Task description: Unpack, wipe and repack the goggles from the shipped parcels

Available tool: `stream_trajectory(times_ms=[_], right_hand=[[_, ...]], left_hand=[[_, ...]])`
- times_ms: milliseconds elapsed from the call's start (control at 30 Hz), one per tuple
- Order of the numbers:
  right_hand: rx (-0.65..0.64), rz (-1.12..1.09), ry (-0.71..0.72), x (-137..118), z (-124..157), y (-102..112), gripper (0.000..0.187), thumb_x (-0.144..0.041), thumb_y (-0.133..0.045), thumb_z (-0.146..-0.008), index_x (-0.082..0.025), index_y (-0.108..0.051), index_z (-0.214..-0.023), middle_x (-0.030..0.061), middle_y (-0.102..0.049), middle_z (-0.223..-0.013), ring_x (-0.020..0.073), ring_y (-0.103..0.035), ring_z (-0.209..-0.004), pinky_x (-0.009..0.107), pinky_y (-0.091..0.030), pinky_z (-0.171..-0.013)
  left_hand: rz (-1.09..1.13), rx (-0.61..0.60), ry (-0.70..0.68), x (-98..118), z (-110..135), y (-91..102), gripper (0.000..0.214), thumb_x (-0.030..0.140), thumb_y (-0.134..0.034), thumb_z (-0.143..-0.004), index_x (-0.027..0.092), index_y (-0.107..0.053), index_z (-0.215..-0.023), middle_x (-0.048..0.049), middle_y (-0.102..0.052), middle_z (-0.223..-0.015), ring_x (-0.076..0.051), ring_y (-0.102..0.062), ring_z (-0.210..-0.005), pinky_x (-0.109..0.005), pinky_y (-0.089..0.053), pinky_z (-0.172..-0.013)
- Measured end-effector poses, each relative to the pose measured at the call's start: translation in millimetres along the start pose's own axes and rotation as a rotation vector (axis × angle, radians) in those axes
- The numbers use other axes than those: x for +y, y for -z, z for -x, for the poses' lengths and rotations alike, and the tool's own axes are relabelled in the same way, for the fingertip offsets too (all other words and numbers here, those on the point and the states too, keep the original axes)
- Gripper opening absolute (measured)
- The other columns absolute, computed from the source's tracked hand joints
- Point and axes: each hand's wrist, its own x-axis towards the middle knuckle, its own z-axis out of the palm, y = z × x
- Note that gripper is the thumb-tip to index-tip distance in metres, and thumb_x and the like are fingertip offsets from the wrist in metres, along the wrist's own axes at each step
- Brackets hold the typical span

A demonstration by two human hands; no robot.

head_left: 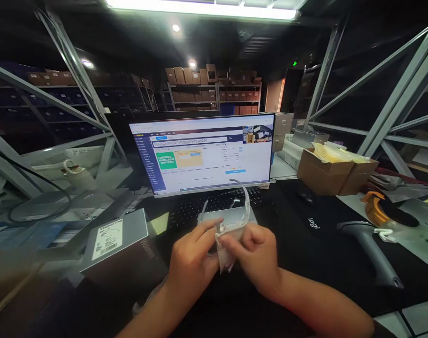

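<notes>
Both hands are closed at the centre, over the desk. My left hand (pixel 193 256) grips the near left part of what looks like a pair of glasses (pixel 247 202) with pale, see-through frames, whose arms point up and away. A light cloth (pixel 226 256) with a zigzag edge is folded around the front of the glasses. My right hand (pixel 258 253) pinches the cloth against it, thumb on the near side. The lenses are mostly hidden by fingers and cloth. Just behind the hands lies a grey box (pixel 223 213), partly covered.
Ahead stands a monitor (pixel 207 159) with a black keyboard (pixel 186 206) before it. A labelled grey box (pixel 118 239) sits left. On the right are a mouse (pixel 305 198), a barcode scanner (pixel 372 249), an orange tape dispenser (pixel 376 209) and an open cardboard box (pixel 319 173).
</notes>
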Motion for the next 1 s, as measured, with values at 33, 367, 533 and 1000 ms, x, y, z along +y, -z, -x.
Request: stream_trajectory(times_ms=[33,367,533,1000], right_hand=[[-0.027,-0.097,-0.09,-4.4,-5.5,4.6,0.062,-0.031,-0.084,-0.063,-0.021,-0.024,-0.049,-0.0083,-0.028,-0.047,0.0063,-0.024,-0.047,0.023,-0.022,-0.045],[-0.055,-0.633,-0.556,-29.4,-41.6,31.1,0.075,-0.025,-0.096,-0.046,-0.021,-0.022,-0.06,-0.0099,-0.041,-0.05,0.005,-0.036,-0.048,0.016,-0.03,-0.048],[-0.405,-0.399,-0.525,-15.8,-63.4,55.2,0.068,-0.043,-0.093,-0.055,-0.022,-0.028,-0.06,-0.0096,-0.037,-0.053,0.0055,-0.032,-0.048,0.018,-0.026,-0.047],[-0.152,0.399,0.18,-31.4,-61.1,101.8,0.045,-0.04,-0.071,-0.086,-0.022,-0.035,-0.065,-0.0071,-0.04,-0.054,0.0091,-0.038,-0.048,0.022,-0.03,-0.047]], left_hand=[[0.003,-0.018,-0.01,1.2,-1.5,1.3,0.02,0.016,-0.064,-0.087,0.019,-0.067,-0.107,-0.0093,-0.072,-0.112,-0.021,-0.072,-0.092,-0.028,-0.057,-0.076],[-0.14,-0.078,-0.204,5.0,-2.0,3.1,0.007,0.019,-0.062,-0.087,0.018,-0.06,-0.094,-0.0113,-0.073,-0.112,-0.022,-0.073,-0.087,-0.03,-0.059,-0.077],[-0.088,-0.157,-0.135,-7.4,-12.7,24.7,0.011,0.01,-0.059,-0.085,0.02,-0.061,-0.09,-0.0086,-0.068,-0.126,-0.024,-0.066,-0.116,-0.047,-0.045,-0.113],[0.039,-0.395,-0.19,-0.8,-14.8,42.9,0.013,0.005,-0.057,-0.085,0.017,-0.06,-0.082,-0.0067,-0.065,-0.13,-0.019,-0.061,-0.12,-0.045,-0.04,-0.118]])
